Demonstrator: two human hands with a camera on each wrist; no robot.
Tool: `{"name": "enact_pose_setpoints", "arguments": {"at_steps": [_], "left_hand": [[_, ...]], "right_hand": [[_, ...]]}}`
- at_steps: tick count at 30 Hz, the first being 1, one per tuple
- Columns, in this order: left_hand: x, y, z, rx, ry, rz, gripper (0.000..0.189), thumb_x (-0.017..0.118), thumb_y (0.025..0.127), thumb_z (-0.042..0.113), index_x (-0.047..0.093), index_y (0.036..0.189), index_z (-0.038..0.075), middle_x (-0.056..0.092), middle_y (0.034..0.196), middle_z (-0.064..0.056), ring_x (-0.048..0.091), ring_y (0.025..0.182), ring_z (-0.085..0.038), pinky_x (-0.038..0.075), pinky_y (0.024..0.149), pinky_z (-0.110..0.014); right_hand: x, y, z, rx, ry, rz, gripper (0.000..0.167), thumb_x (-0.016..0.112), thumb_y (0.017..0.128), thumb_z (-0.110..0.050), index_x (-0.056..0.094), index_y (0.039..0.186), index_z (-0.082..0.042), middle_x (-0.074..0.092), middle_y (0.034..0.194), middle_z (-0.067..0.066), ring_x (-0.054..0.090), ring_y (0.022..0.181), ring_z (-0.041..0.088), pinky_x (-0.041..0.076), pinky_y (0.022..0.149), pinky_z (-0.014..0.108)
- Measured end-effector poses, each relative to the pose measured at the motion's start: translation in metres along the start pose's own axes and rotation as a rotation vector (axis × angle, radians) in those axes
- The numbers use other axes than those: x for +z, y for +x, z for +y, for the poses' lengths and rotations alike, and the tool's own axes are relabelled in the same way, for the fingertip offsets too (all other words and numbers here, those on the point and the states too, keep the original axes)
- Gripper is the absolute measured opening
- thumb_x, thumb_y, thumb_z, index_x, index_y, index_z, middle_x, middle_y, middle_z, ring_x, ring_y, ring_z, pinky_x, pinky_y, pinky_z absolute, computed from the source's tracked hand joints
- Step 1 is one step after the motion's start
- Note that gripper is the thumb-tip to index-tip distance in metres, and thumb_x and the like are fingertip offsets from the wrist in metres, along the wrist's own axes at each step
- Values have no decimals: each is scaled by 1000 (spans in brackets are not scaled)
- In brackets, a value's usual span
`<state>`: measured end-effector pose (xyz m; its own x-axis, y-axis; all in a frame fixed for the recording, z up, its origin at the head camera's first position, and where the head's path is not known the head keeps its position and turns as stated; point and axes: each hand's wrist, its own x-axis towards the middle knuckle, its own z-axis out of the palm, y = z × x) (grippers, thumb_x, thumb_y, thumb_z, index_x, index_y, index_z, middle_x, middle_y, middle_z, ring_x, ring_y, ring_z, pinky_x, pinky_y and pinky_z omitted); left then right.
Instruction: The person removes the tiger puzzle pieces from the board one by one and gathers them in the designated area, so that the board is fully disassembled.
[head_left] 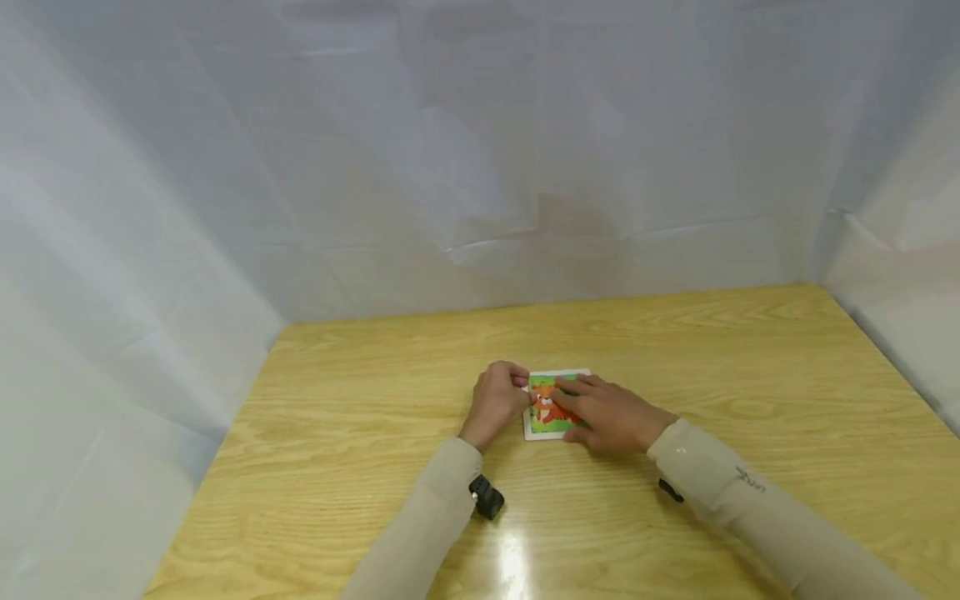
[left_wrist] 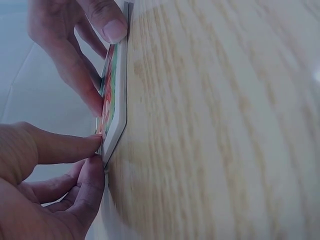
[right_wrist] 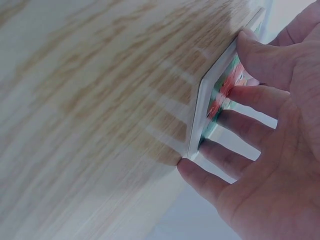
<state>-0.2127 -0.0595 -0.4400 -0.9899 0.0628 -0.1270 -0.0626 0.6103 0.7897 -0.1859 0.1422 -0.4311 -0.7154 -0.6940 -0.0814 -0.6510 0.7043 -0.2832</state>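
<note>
A small square picture board (head_left: 549,427) with a white border lies flat on the wooden table, showing an orange cartoon animal on green. At its left edge, my left hand (head_left: 497,402) pinches the border between thumb and index finger; the left wrist view shows this grip at the near corner. My right hand (head_left: 613,417) rests over the board's right part with fingers spread and nearly straight. In the right wrist view, the thumb lies at one edge of the board (right_wrist: 201,107) and fingertips touch the picture, hiding part of it.
The light wooden table (head_left: 360,392) extends around both hands. White sheeting (head_left: 465,150) hangs behind it and along both sides. A black wrist device (head_left: 487,497) sits at the left cuff.
</note>
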Motion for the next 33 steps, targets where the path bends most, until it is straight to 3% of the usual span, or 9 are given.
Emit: {"name": "enact_pose_setpoints", "arguments": {"at_steps": [12, 21, 26, 33], "left_hand": [[1, 1, -3, 33, -47, 26, 16, 73, 89, 1, 74, 104, 2, 72, 93, -8, 68, 86, -20, 57, 75, -34], [-2, 2, -7, 41, -119, 52, 14, 72, 87, 1, 75, 101, 0, 73, 89, -8, 69, 83, -18, 57, 72, -31], [-10, 2, -13, 32, -197, 57, 17, 70, 87, 1, 75, 104, -1, 73, 91, -10, 69, 84, -19, 57, 72, -30], [-29, 4, -25, -32, -258, 88, 21, 72, 86, 2, 74, 106, 0, 73, 94, -10, 69, 85, -18, 56, 72, -29]], "right_hand": [[3, 3, 1, 4, 8, -1, 65, 68, 99, -29, 44, 151, 2, 39, 156, 24, 38, 140, 48, 28, 116, 56], [3, 4, -2, 5, 25, 2, 67, 68, 99, -30, 42, 152, 0, 38, 156, 23, 38, 140, 47, 27, 117, 56], [1, 4, -1, -1, 27, 18, 65, 70, 98, -29, 46, 149, 2, 41, 153, 24, 41, 137, 47, 27, 117, 56], [1, 2, 4, 14, 36, 19, 65, 70, 98, -29, 46, 149, 3, 41, 153, 25, 40, 138, 47, 26, 117, 57]]}}
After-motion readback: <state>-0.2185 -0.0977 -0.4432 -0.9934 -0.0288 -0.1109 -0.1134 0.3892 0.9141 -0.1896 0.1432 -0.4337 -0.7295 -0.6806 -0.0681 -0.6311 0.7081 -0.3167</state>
